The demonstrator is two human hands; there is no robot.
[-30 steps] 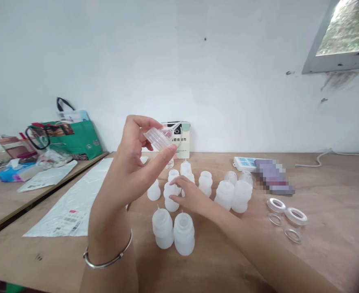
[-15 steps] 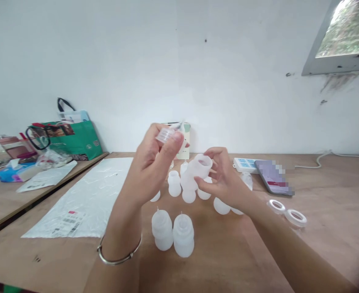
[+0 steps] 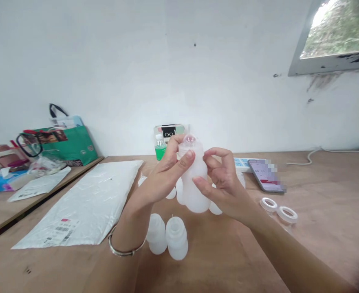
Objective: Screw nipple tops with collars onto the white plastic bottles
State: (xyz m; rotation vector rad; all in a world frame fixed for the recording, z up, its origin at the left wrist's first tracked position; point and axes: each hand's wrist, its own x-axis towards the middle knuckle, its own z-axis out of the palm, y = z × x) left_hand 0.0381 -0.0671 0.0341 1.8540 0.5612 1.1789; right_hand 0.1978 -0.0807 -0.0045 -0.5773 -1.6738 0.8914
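A translucent white plastic bottle (image 3: 194, 187) is held upright in the air above the middle of the desk (image 3: 228, 260), between both hands. The right hand (image 3: 225, 185) wraps its grip around the bottle's body from the 3 o'clock side. The left hand (image 3: 167, 175), a metal bangle (image 3: 122, 249) on its wrist, pinches the clear ribbed cap (image 3: 189, 145) at the bottle's neck, at 12 o'clock. The step in hand looks like seating the cap; the next move probably calls for a twist with the bottle kept steady.

At 6 o'clock below the hands two capped bottles (image 3: 167, 238) stand touching, and more bottles (image 3: 175, 191) are partly hidden behind the hands. At 3 o'clock lie two clear rings (image 3: 278, 209), a phone (image 3: 266, 175) and a power strip (image 3: 240, 162). At 9 o'clock a white mailer bag (image 3: 84, 203) lies flat. At 12 o'clock a green-labelled drink bottle (image 3: 160, 147) and a small carton (image 3: 169, 132) stand against the white wall (image 3: 136, 61). Far left, a green shopping bag (image 3: 60, 140); upper right, a window (image 3: 335, 36).
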